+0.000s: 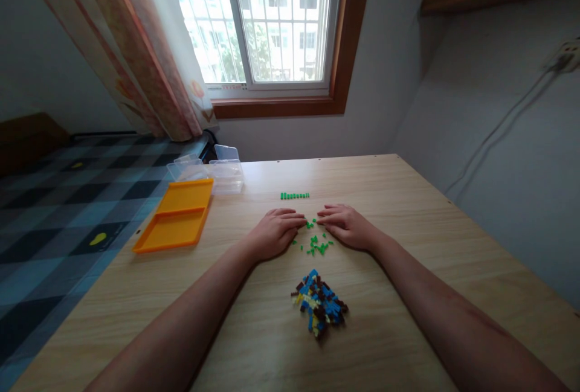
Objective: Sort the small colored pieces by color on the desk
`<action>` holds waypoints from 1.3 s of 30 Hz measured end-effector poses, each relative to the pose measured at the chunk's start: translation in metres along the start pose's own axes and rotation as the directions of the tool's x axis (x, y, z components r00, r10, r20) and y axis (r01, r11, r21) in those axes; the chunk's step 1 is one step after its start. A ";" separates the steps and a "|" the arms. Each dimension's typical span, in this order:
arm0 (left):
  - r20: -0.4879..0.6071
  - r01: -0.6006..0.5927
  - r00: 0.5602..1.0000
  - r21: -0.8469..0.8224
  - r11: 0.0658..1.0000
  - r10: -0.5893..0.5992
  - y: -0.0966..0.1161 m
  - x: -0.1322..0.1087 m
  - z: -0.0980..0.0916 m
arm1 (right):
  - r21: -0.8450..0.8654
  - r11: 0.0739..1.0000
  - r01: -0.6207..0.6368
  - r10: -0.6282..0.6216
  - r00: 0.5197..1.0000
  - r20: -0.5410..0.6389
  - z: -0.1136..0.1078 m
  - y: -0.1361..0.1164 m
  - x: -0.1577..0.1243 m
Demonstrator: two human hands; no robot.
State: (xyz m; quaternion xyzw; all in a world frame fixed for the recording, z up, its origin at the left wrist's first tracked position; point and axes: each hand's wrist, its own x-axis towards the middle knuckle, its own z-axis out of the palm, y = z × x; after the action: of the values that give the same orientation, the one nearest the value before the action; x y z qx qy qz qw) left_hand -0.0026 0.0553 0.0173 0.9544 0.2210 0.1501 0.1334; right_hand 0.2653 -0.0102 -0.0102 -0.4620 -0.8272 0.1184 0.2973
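Observation:
My left hand [277, 232] lies low on the wooden table, its fingers stretched out to the right toward a few small green building bricks [310, 224]. Facing it from the other side, my right hand [345, 224] rests with extended fingers, its tips close to the same green bricks. Nothing shows as held in either hand. Between and just below the hands is a loose scatter of green bricks [319, 246]. Beyond the hands, several green bricks stand in a neat row [294, 196]. Nearer to me sits a heap of blue, brown and yellow bricks [319, 301].
An orange two-part tray [174, 214] lies at the table's left edge. Behind it stand clear plastic boxes [226, 176] with raised lids. A checkered bed [67, 217] adjoins the table on the left. A window [281, 23] is ahead, and a cable [493, 132] hangs along the right wall.

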 end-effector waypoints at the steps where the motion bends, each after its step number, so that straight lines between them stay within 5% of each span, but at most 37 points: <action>1: -0.016 0.001 1.000 -0.026 1.000 -0.001 0.000 0.000 -0.001 | 0.020 1.000 -0.006 0.006 1.000 -0.003 -0.001 -0.001 0.000; 8: -0.051 0.014 0.998 -0.284 0.959 -0.030 0.007 -0.001 -0.003 | 0.034 0.996 -0.083 0.081 0.995 0.057 -0.006 -0.009 -0.001; 15: 0.016 -0.022 1.000 -0.233 0.972 0.027 0.020 -0.001 0.002 | -0.026 0.991 -0.130 0.133 0.976 0.175 -0.005 -0.012 -0.003; 25: 0.020 0.012 1.000 -0.340 0.940 -0.006 0.012 0.000 0.001 | -0.114 0.984 -0.135 0.157 0.965 0.211 -0.001 -0.017 -0.004; 39: 0.070 0.056 0.997 -0.357 0.932 -0.033 0.009 0.000 0.002 | 0.014 0.992 -0.123 0.123 0.991 -0.048 0.006 -0.001 -0.002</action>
State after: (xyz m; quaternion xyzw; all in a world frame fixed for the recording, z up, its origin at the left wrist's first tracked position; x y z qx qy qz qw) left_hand 0.0015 0.0470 0.0188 0.9130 0.2071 0.1550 0.3155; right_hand 0.2618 -0.0119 -0.0156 -0.5132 -0.7889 0.1297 0.3121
